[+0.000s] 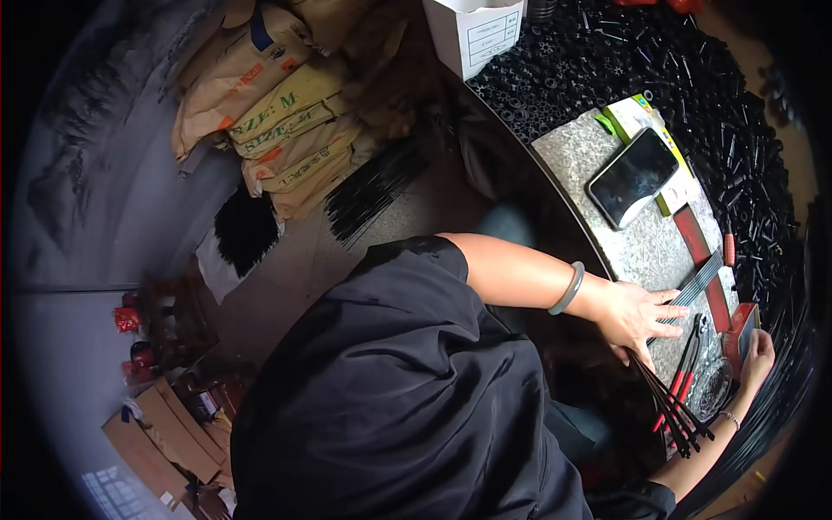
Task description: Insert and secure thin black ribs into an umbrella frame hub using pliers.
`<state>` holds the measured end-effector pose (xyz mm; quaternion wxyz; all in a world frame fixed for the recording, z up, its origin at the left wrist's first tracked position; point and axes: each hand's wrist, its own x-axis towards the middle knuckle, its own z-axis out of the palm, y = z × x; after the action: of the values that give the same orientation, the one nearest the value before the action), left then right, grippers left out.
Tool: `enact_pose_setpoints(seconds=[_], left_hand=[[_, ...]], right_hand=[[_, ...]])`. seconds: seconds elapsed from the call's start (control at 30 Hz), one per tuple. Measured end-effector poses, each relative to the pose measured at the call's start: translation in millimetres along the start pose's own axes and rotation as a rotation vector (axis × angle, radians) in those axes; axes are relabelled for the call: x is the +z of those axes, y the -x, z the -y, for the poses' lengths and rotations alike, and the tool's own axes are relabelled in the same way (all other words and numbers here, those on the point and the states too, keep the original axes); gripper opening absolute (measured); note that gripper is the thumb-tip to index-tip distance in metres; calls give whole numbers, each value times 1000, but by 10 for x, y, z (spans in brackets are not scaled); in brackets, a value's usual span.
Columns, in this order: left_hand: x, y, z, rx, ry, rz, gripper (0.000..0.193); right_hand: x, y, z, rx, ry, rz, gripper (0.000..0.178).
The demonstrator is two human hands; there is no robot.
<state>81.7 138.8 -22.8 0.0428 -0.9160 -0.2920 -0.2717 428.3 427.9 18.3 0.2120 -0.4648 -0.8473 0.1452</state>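
My left hand (640,319), a grey bangle on its wrist, lies over a bundle of thin grey rods (698,282) on the pale worktop (563,160). Its fingers are spread forward, while several thin black rods with wider ends (680,425) hang from beneath its thumb side. At the right edge of the worktop, my right hand (757,357) has its fingers bent together beside a small red box (738,334). Whatever those fingers hold is too small to make out. Between the hands lie red-handled pliers (687,373).
A phone (633,178) rests on the worktop, near a dark red strip (704,269) and a red-handled tool (729,250). Small black parts (598,69) pile up behind, around a white box (475,39). Brown sacks (286,113) and bundled black rods (373,191) are on the floor.
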Motion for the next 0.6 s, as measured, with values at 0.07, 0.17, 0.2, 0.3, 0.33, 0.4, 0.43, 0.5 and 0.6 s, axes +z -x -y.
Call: enact_pose_setpoints(seconds=[0.07, 0.17, 0.2, 0.3, 0.33, 0.4, 0.43, 0.5, 0.6], left_hand=[[-3, -15, -3, 0, 19, -24, 47], [7, -111, 18, 26, 88, -42, 48], [19, -87, 18, 4, 161, -66, 50], [-116, -90, 32, -24, 148, 26, 57], [-136, -95, 38, -37, 167, 44, 60], [-267, -133, 29, -64, 147, 137, 65], [-315, -195, 18, -56, 121, 200, 66], [-300, -234, 7, -48, 59, 245, 70], [-285, -248, 2, -59, 70, 227, 69]], right_hand=[[-98, -15, 229, 13, 37, -120, 21], [55, 79, 985, -104, -116, -189, 22], [218, 72, 1185, 13, -208, -51, 22], [495, -9, 1754, -56, -174, 67, 20], [564, -50, 1816, -41, -145, 87, 20], [718, -134, 1831, 83, -143, 116, 18], [751, -146, 1736, 80, -174, 82, 19], [725, -137, 1652, 169, -196, 120, 22], [737, -104, 1650, 163, -243, 110, 21]])
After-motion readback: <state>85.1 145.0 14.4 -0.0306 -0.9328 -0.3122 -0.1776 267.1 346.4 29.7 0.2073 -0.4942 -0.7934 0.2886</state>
